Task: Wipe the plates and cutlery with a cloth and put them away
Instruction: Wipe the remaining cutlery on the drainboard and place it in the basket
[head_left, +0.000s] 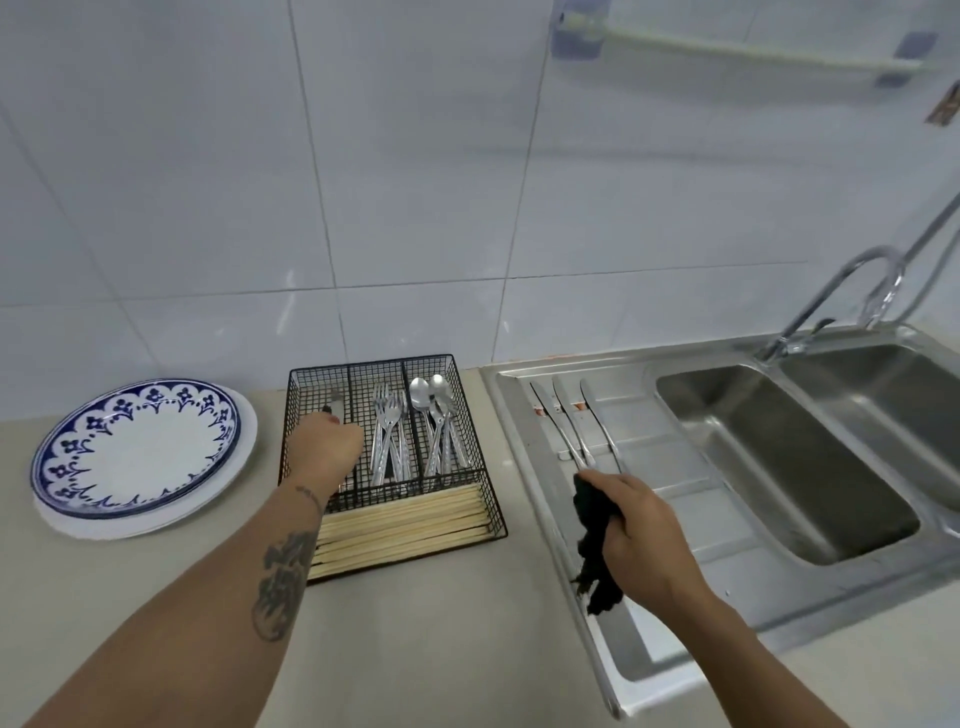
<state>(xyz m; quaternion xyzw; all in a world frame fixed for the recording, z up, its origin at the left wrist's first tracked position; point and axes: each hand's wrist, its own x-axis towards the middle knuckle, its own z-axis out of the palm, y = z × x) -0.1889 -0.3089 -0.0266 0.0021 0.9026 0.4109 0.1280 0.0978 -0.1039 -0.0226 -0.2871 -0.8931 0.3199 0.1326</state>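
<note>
My left hand (324, 449) reaches into the left compartment of the black wire cutlery basket (470, 415) and holds a knife (335, 410) whose blade tip shows past my fingers. Forks (387, 436) fill the middle compartment, spoons (439, 415) the right one, and wooden chopsticks (405, 525) lie across the front section. My right hand (641, 535) grips a dark cloth (597, 551) over the sink's draining board (701, 499). Three knives (571, 421) lie side by side on that board, just beyond the cloth. Stacked blue-and-white patterned plates (137, 457) sit on the counter at the left.
A steel double sink (779, 457) with a curved tap (852, 291) takes up the right side. White tiled wall stands behind the counter. A towel rail (737, 52) is fixed high on the wall. Beige countertop (415, 623) stretches in front of the basket.
</note>
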